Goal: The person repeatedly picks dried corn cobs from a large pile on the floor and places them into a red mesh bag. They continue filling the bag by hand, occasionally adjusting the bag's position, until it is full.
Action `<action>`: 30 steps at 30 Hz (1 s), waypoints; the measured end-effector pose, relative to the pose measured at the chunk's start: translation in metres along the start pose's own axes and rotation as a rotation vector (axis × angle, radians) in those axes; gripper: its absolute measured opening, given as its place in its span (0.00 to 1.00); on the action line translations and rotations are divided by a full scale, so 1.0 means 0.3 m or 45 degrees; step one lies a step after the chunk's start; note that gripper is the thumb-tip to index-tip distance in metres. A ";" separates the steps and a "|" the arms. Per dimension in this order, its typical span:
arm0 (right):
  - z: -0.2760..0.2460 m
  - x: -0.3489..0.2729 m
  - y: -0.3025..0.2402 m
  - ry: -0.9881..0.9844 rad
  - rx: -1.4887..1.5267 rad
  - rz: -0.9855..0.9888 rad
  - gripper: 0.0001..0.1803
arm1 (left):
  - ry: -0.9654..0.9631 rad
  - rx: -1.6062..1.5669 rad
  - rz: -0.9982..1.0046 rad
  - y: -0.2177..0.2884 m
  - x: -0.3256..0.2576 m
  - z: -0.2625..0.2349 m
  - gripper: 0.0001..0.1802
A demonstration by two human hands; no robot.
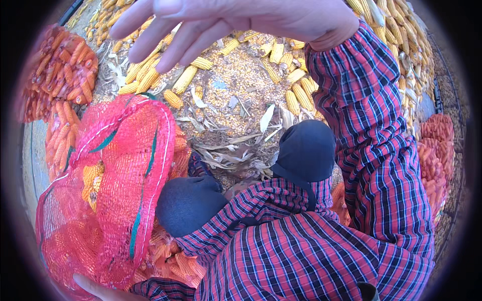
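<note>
We see the ground [236,75] strewn with loose kernels, with dry husks [236,145] at its centre, yellow corn cobs [150,70] from eleven to two o'clock, and filled red mesh sacks [65,70] at ten and three.

The mesh sack [115,190] stands at the left, directly beside the person's knees [246,175], with corn cobs [93,180] inside it. The left hand [95,290] touches the sack's lower edge at the bottom of the view. The right hand [236,22] hangs at the top centre, above a row of loose cobs [150,70] on the ground. Beyond the knees lies a patch of husks [236,145], and behind that a spread of kernels [236,75]. Filled sacks [63,75] lie at the far left. A cob pile [401,45] runs along the upper right, with more filled sacks [437,150] below it at the right edge.
</note>
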State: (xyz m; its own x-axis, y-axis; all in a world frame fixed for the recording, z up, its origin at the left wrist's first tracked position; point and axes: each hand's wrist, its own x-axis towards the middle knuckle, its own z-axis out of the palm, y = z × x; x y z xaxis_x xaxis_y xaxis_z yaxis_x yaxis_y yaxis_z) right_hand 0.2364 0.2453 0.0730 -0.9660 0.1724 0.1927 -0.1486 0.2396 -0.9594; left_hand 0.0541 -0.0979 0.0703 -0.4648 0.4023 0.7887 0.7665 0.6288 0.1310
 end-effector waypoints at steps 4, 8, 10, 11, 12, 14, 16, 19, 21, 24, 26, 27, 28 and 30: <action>-0.189 -0.502 0.223 0.677 -0.309 0.340 0.25 | -0.069 -0.350 0.513 0.220 -0.051 0.046 0.11; -0.155 -1.046 0.616 1.213 -0.517 1.425 0.25 | -0.147 -0.597 0.854 0.446 -0.075 0.170 0.08; -0.076 -1.225 0.796 1.324 -0.443 1.709 0.31 | -0.544 -0.547 0.790 0.558 -0.088 0.184 0.14; -0.031 -1.274 0.872 1.193 -0.653 1.824 0.35 | -0.683 -0.615 0.754 0.591 -0.100 0.230 0.13; 0.000 -1.294 0.941 1.108 -0.695 1.912 0.38 | -0.740 -0.579 0.759 0.632 -0.114 0.273 0.13; 0.038 -1.282 1.054 1.156 -0.928 1.754 0.39 | -0.854 -0.478 0.781 0.698 -0.154 0.353 0.14; -0.012 -1.238 1.151 1.089 -1.122 1.673 0.38 | -0.957 -0.521 0.726 0.729 -0.176 0.415 0.14; -0.117 -1.161 1.283 0.875 -1.416 1.697 0.37 | -1.064 -0.523 0.696 0.747 -0.190 0.494 0.14; -0.171 -1.110 1.362 0.636 -1.584 1.813 0.35 | -1.141 -0.504 0.650 0.758 -0.195 0.530 0.14; -0.203 -1.051 1.437 0.504 -1.698 2.052 0.26 | -1.231 -0.484 0.618 0.791 -0.186 0.567 0.13; -0.194 -1.036 1.451 0.602 -1.588 2.058 0.26 | -1.300 -0.440 0.579 0.808 -0.180 0.580 0.13; -0.188 -1.035 1.450 0.697 -1.597 1.954 0.25 | -1.294 -0.513 0.609 0.814 -0.176 0.589 0.13; -0.178 -1.045 1.442 0.573 -1.589 1.962 0.28 | -1.297 -0.534 0.612 0.816 -0.172 0.596 0.14; -0.161 -1.077 1.415 0.234 -1.451 1.847 0.34 | -1.230 -0.612 0.658 0.811 -0.164 0.612 0.15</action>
State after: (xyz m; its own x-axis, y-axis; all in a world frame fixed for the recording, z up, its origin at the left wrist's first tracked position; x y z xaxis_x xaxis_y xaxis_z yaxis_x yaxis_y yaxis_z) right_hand 0.4955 0.3374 -0.3866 -0.1471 0.8754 -0.4606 0.9445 0.2625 0.1973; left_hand 0.1821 0.1575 -0.0470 -0.0359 0.9973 0.0636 0.9523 0.0149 0.3049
